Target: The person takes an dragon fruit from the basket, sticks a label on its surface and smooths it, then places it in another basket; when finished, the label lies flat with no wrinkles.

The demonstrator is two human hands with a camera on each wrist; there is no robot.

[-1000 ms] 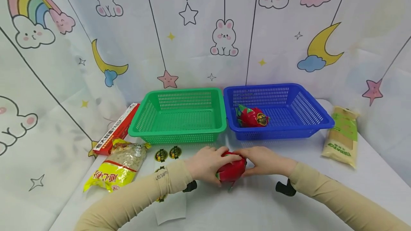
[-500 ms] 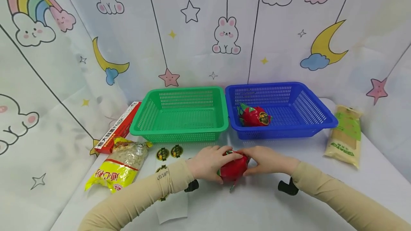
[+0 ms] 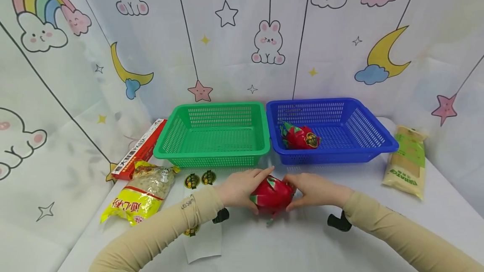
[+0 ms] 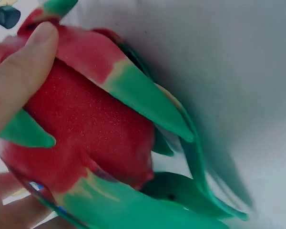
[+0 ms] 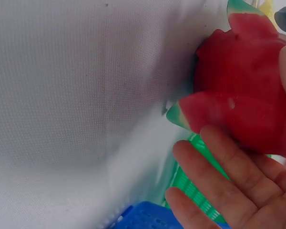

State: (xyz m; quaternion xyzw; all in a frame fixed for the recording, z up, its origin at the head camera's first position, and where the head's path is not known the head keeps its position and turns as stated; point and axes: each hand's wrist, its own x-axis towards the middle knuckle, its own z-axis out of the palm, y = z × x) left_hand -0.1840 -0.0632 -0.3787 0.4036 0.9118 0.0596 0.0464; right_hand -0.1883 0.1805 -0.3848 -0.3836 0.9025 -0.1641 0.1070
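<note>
A red dragon fruit (image 3: pixel 273 197) with green-tipped scales sits near the table's middle, between both hands. My left hand (image 3: pixel 237 189) holds its left side; in the left wrist view the thumb (image 4: pixel 26 71) lies across the red skin and the other fingers are on the far side. From the right, my right hand (image 3: pixel 316 190) grips it between thumb and fingers. The right wrist view has the index finger at the skin of the dragon fruit (image 5: pixel 243 81), while the other fingers spread away. A second dragon fruit (image 3: pixel 300 137), bearing a round black-and-gold sticker, lies in the blue basket (image 3: pixel 329 156).
A green basket (image 3: pixel 215 160) stands left of the blue one. Farther left are a yellow pasta bag (image 3: pixel 141 194) and a red box (image 3: pixel 140 150). A sheet of stickers (image 3: pixel 204 247) lies partly under the left forearm. A beige-green packet (image 3: pixel 406 163) is at the right.
The left hand's fingers have slid back off the top of the dragon fruit, baring more red skin. The fruit has turned slightly. The right hand stays in nearly the same place.
</note>
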